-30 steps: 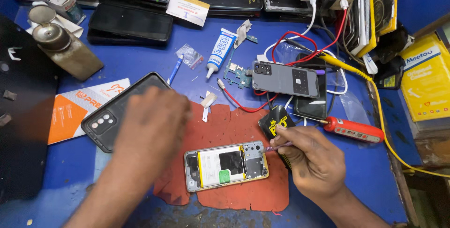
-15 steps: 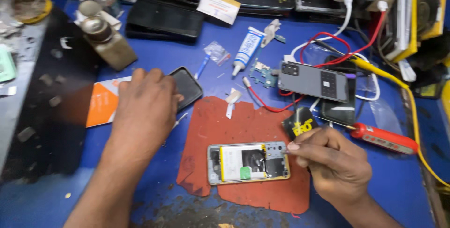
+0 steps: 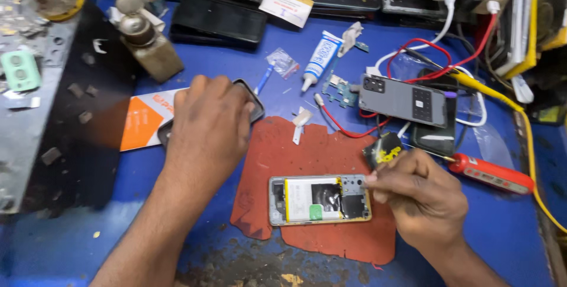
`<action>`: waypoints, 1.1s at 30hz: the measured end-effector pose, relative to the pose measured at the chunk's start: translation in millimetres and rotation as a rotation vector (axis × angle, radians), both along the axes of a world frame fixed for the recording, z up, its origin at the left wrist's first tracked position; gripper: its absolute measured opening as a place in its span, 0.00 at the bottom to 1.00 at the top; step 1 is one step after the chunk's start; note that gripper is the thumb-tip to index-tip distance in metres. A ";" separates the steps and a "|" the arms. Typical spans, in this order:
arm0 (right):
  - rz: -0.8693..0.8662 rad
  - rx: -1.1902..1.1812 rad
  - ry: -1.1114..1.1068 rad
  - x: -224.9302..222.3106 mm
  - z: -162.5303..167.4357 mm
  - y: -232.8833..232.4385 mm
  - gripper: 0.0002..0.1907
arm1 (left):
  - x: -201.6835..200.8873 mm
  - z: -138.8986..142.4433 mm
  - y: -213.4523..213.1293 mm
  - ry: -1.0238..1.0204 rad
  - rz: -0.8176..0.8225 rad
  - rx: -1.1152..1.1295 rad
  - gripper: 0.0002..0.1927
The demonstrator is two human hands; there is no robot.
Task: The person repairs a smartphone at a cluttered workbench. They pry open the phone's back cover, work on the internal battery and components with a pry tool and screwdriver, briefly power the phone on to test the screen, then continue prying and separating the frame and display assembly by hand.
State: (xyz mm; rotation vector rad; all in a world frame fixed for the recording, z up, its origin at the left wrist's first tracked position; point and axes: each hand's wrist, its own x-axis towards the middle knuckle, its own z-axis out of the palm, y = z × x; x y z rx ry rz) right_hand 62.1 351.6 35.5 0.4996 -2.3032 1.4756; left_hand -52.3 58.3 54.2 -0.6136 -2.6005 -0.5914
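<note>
A: Where are our hands?

B: Our left hand lies palm down, fingers curled, over a dark back cover near the middle of the blue counter. Only the cover's corner shows past the fingers, so we cannot tell whether we grip it or just press on it.

A: And the right hand?

B: It is pinched nearly shut at the right end of the opened phone, fingertips touching that edge. Something thin may sit between them, but we cannot tell.

A: Where is the phone?

B: Flat on the red mat, back off, battery and board showing, lying lengthwise in front of us.

A: What lies around?

B: An orange card sits partly under the cover. Beyond the mat, a glue tube points toward us, with a grey phone to its right amid red wires. A red screwdriver rests just beside our right hand. A metal bottle stands at the far left, next to a black pad.
</note>
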 end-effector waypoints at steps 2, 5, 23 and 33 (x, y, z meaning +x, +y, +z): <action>0.004 0.014 0.000 -1.2 -0.8 3.4 0.21 | 4.6 3.1 9.0 -0.020 -0.109 0.056 0.04; 0.040 -0.012 -0.051 -2.0 -0.2 6.6 0.21 | 9.5 5.9 19.5 -0.007 -0.180 0.082 0.04; 0.027 0.021 -0.112 1.0 -9.1 19.1 0.14 | 27.5 -11.2 55.9 -0.141 -0.508 0.129 0.04; 0.030 0.051 -0.018 1.5 -7.1 15.9 0.15 | 35.6 -19.8 68.0 -0.226 -0.598 0.142 0.05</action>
